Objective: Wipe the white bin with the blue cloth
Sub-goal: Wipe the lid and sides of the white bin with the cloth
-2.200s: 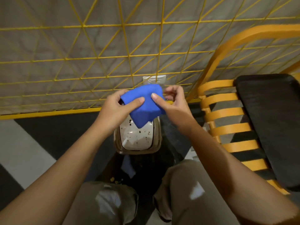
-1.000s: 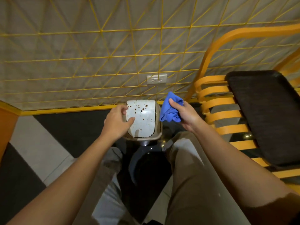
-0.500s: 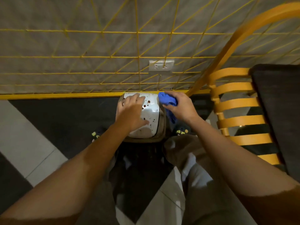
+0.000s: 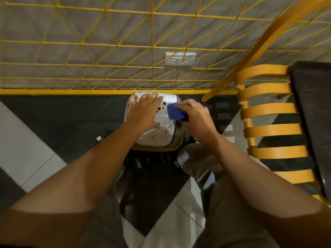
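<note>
The white bin stands on the floor against the wall, its domed lid spattered with brown spots. My left hand lies flat on the lid's left half with fingers spread, pressing on it. My right hand is shut on the bunched blue cloth, which touches the lid's right side near the top. The bin's body below the lid is mostly hidden by my arms and knees.
A yellow wire grid covers the grey wall, with a white power socket above the bin. An orange slatted chair with a dark seat stands close on the right. The floor is black and white tile.
My right hand has brought the blue cloth from beside the bin onto the lid's right side. My left hand stays flat on the lid. The view has moved closer and lower.
</note>
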A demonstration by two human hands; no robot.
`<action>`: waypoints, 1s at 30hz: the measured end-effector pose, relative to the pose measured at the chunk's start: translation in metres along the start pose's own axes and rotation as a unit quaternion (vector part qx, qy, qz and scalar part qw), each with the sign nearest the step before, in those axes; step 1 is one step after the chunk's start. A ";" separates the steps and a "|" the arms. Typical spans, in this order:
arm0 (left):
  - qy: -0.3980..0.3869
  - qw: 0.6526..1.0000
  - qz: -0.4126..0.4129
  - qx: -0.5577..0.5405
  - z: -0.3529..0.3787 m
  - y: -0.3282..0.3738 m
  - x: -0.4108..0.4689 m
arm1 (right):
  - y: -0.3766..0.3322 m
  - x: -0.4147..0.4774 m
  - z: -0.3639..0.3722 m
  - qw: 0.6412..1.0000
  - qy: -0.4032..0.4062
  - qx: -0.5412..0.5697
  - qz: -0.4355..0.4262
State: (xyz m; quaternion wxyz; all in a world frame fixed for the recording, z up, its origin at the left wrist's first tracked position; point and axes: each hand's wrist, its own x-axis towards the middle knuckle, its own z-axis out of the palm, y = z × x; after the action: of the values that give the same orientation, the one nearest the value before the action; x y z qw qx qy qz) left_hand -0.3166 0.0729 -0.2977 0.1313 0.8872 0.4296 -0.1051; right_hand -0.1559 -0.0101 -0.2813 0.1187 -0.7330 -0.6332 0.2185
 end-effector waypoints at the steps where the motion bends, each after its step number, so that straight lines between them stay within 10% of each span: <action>1: 0.001 1.000 0.001 -0.002 0.000 0.000 0.000 | 0.000 -0.005 0.001 1.000 -0.012 -0.003 -0.004; 30: -0.007 0.996 0.032 -0.087 0.006 -0.021 0.000 | -0.026 0.053 -0.008 0.999 -0.030 -0.020 -0.010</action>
State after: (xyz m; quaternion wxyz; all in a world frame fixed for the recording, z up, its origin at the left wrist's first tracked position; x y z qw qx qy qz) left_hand -0.3337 0.0831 -0.3063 0.2140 0.8848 0.4081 -0.0690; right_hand -0.1697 0.0466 -0.2717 0.0870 -0.7216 -0.6484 0.2267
